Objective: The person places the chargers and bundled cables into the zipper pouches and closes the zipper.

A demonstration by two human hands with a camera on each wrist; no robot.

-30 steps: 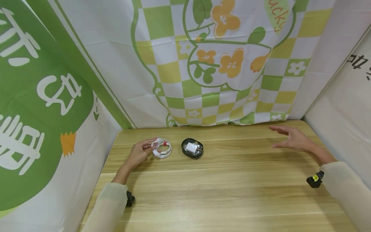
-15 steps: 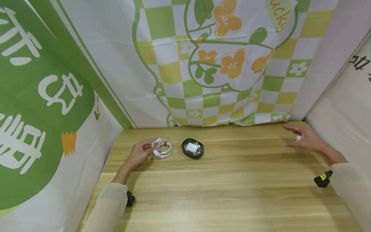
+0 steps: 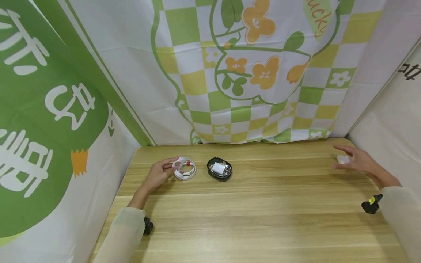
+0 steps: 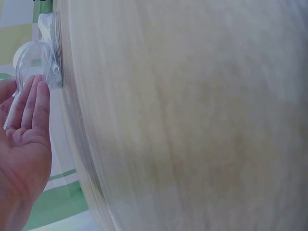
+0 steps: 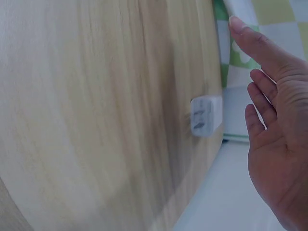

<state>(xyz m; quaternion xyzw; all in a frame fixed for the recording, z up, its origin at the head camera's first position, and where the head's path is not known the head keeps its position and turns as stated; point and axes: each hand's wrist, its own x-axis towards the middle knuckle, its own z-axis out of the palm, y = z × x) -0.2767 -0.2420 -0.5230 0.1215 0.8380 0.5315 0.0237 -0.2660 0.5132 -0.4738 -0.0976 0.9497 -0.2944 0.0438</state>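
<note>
A coiled white cable (image 3: 193, 171) in clear plastic wrap, with a red tag, lies on the left of the table. My left hand (image 3: 158, 174) pinches its near left edge, fingers fairly straight in the left wrist view. At the right, a white charger plug (image 5: 202, 116) stands on the table, its two dark prongs showing in the right wrist view. My right hand (image 3: 358, 161) hovers around it with thumb and fingers spread apart and does not appear to touch it. In the head view the fingers partly hide this white plug.
A black coiled cable (image 3: 219, 179) lies right of the white coil, with another white charger plug (image 3: 219, 168) in its middle. The wooden table (image 3: 250, 219) is bordered by a patterned cloth (image 3: 243, 113) at the back and cloth walls at both sides.
My right hand has moved to the right, and the white plug at that side has come into view between its fingers. My left hand and the white cable have stayed in place.
</note>
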